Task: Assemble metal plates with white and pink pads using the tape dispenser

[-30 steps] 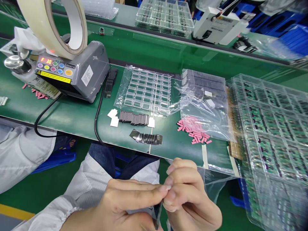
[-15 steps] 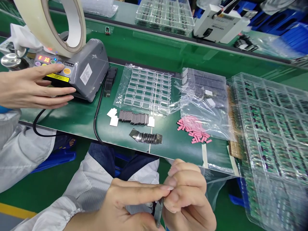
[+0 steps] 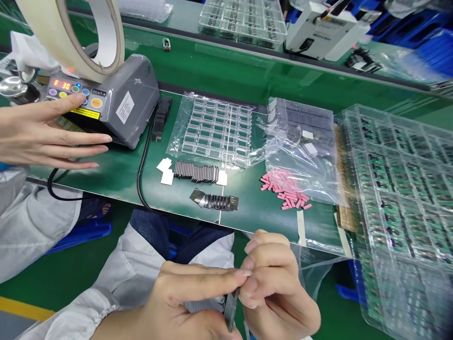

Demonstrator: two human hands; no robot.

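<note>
Low in the view, my left hand (image 3: 191, 297) is closed on a small thin flat plate (image 3: 231, 309) with a dark, glassy look, seen almost edge-on. The fingers of my right hand (image 3: 278, 283) are curled and meet the left fingertips at the plate's upper edge; whether they pinch a part of it is hidden. Beyond my hands, on the green table (image 3: 170, 200), lie a short row of dark shiny pieces (image 3: 221, 202) and a longer row of thin dark plates (image 3: 196, 171). White squares (image 3: 167, 176) rest beside the longer row. Pink strips (image 3: 288, 189) form a loose pile to the right.
A co-worker's hand (image 3: 53, 137) reaches the tape dispenser (image 3: 132, 101), which carries a large tape roll (image 3: 118, 42). A clear grid tray (image 3: 217, 127) lies mid-table. Bagged dark parts (image 3: 300, 141) and stacked clear trays of circuit boards (image 3: 399, 189) are on the right. A black cable (image 3: 140, 174) crosses the table.
My right hand has turned slightly and shifted a little left, still against the plate. The co-worker's index finger has slid left on the dispenser's button panel.
</note>
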